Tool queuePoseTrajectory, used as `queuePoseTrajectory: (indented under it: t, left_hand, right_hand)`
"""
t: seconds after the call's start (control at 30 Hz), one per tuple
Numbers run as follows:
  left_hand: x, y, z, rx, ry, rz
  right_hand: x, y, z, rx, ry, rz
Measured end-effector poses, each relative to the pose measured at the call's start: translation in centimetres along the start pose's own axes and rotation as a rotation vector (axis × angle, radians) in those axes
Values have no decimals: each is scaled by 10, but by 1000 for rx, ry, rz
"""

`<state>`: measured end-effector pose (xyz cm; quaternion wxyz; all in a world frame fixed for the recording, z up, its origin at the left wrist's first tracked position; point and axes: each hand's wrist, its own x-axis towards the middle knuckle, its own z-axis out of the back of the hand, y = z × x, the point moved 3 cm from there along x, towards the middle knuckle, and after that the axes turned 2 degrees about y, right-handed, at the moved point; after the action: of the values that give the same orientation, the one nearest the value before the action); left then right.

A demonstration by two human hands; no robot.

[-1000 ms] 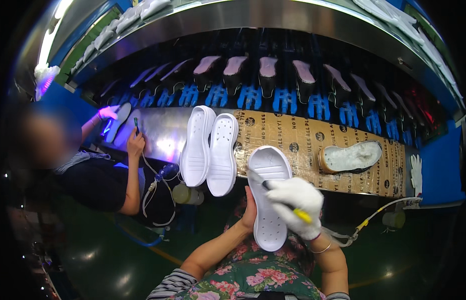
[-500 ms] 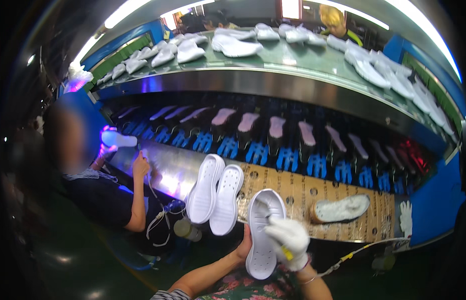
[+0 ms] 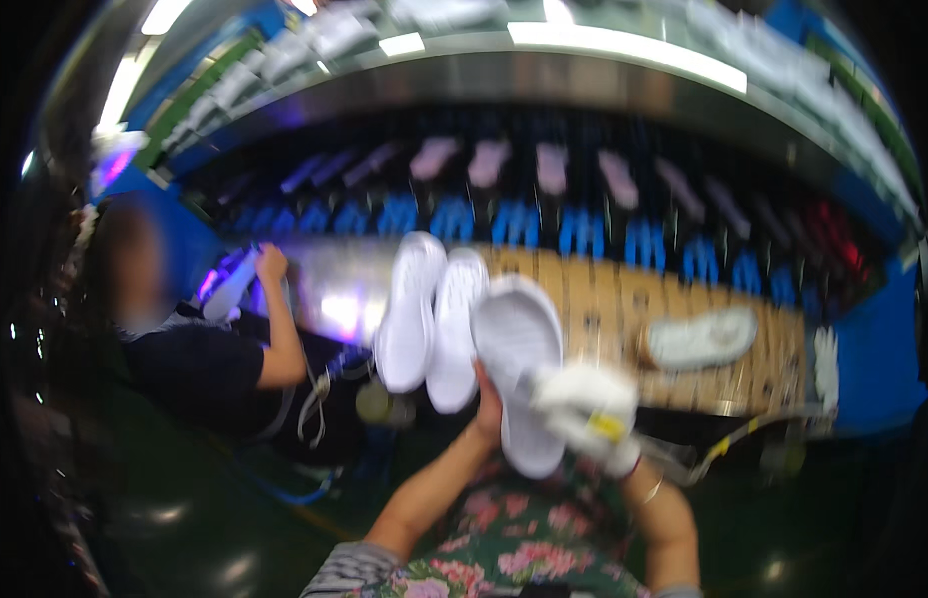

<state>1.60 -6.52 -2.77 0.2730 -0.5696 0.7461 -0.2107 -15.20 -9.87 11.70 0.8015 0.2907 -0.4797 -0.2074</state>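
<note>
My bare left hand (image 3: 491,404) grips the edge of a white shoe sole (image 3: 519,314), its hollow inner side turned up. My right hand (image 3: 589,414), in a white glove, is closed at the right edge of this sole, over its middle. What its fingers hold is blurred; a yellow patch (image 3: 606,427) shows beside them. Two more white soles, one (image 3: 409,319) farther left and one (image 3: 456,334) closer, lie side by side left of the held sole, reaching over the bench edge.
A white shoe piece (image 3: 701,339) lies on the cardboard-covered bench (image 3: 604,309). A white glove (image 3: 826,367) and a cord with yellow tape (image 3: 723,447) are at the right. Pink pads (image 3: 552,167) above blue clamps (image 3: 514,224) line the back. A co-worker (image 3: 200,369) handles a sole at left.
The view has tipped down, so the bench sits higher in it. My gloved right hand has shifted slightly along the held sole. The co-worker's sole has tilted.
</note>
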Motion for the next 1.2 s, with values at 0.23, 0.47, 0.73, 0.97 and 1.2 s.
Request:
queuePoseTrajectory:
  t: [0.23, 0.47, 0.73, 0.97, 1.2]
  left_hand:
    - [14, -5, -8, -129, 174, 83]
    - [25, -24, -29, -78, -279, -190]
    - [32, -25, -36, -337, 342, -79]
    - [49, -33, -29, -471, 449, -72]
    - [66, -54, -42, -424, 578, -168]
  right_hand:
    - [-20, 16, -17, -187, -24, 100]
    - [-13, 4, 14, -96, -151, -71]
    - [-21, -3, 7, 145, -136, -144]
    - [-28, 4, -12, 229, 44, -61]
    - [-40, 6, -28, -69, -72, 58]
